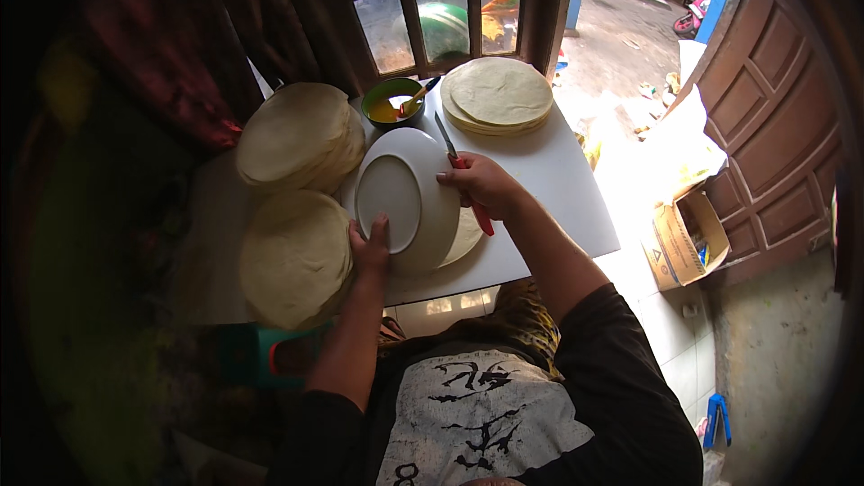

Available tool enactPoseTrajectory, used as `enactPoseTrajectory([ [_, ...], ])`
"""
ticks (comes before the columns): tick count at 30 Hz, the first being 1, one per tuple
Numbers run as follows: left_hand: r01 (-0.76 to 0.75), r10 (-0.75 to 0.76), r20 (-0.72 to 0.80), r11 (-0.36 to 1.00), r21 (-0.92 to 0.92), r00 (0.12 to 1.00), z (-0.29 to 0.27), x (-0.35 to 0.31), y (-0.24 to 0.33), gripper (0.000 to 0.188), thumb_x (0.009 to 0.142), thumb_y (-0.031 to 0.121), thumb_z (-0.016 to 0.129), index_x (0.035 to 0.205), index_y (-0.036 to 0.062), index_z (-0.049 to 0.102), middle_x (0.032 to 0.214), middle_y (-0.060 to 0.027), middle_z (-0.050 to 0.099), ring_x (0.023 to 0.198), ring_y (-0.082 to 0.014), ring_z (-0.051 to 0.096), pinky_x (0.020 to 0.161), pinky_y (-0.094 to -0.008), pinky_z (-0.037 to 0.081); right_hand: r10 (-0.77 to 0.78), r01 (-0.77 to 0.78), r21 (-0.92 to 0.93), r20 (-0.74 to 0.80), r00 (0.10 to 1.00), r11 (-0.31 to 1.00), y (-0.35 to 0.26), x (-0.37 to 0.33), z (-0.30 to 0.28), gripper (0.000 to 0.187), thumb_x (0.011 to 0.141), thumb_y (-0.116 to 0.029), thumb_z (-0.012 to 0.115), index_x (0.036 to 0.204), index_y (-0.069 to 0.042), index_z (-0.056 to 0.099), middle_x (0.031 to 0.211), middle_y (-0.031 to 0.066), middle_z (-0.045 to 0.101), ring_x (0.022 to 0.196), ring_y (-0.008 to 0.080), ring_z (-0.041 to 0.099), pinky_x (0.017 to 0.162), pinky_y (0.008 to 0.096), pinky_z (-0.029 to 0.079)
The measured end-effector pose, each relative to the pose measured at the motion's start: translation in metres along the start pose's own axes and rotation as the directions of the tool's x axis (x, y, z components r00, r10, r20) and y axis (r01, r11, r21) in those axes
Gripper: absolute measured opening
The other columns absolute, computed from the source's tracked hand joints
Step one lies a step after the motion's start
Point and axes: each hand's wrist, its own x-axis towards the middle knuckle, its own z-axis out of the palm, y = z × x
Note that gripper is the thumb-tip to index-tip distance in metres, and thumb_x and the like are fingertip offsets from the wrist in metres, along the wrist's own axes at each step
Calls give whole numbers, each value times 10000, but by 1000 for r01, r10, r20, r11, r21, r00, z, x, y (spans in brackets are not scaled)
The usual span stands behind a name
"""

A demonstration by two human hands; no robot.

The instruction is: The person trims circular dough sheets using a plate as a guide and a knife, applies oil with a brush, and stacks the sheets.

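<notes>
Between my hands is a white plate (433,207), turned so that its underside and foot ring show. My left hand (370,245) grips its near left part, thumb lying on the underside. At the plate's right rim, my right hand (481,184) is closed on the rim and also on a knife (447,136) with a red handle, its blade pointing away from me. Part of a thin round dough sheet (464,241) shows on the table under the plate; the rest is hidden. Whether the plate touches the sheet, I cannot tell.
Two stacks of round dough sheets (292,132) (295,256) stand on the left. A smaller stack (498,93) lies at the far right of the white table (576,207). Behind the plate sits a dark bowl (378,110) with yellow liquid and a brush (418,99). A cardboard box (670,247) is on the floor at right.
</notes>
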Motion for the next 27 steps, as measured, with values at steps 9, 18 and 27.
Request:
enactPoseTrajectory([
  [9,57,-44,96,988,-143,994,1,-122,69,908,854,221,762,1514,-30,192,1452,-171,397,1299,-250,445,1109,-355,343,49,-68,-220,-90,995,973,-17,-102,-47,262,886,-118,693,1114,-51,586,827,-1,602,614,58,520,544,215,432],
  [18,-291,428,451,893,-344,783,81,-169,36,588,777,-18,810,1160,62,372,1120,-79,513,1050,-162,542,926,-316,449,-195,184,-67,-449,872,981,25,-225,-128,238,984,-261,618,1161,-102,614,852,4,640,693,97,564,616,246,452],
  [27,-683,671,588,684,-257,451,119,-177,14,526,742,47,844,1006,99,391,922,-82,496,820,-188,490,747,-313,430,-453,592,210,-464,761,778,93,-256,-174,449,1035,-435,402,981,-41,609,1062,103,586,993,238,568,948,381,462],
])
